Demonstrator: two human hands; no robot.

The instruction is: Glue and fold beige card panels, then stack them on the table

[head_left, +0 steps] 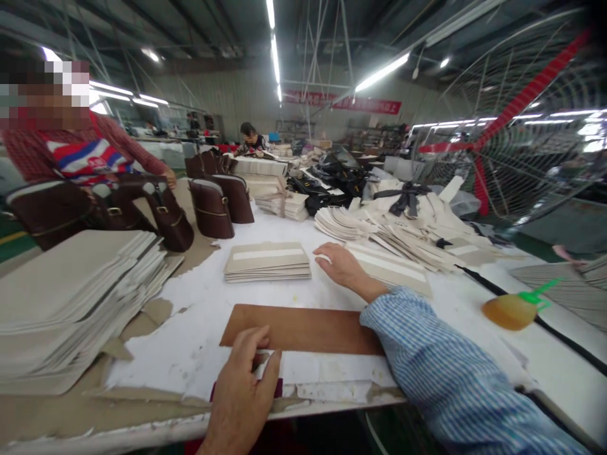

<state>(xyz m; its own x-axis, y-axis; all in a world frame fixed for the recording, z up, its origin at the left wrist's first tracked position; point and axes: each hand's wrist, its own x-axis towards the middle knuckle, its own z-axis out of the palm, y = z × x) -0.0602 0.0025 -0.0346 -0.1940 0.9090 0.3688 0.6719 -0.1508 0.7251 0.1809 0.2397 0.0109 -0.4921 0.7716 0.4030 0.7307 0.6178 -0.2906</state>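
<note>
Brown strip (308,330) lay flat by the near edge of the table (180,366), its right end partly behind the checked sleeve (427,341). The left hand (244,382) was at its near left corner, thumb spread from loosely bent fingers, with nothing visibly gripped. Farther from that edge, the right hand (344,268) was between the left panel stack (268,262) and the right panel stack (396,268), fingers curved; whether it pinched anything I could not tell.
</note>
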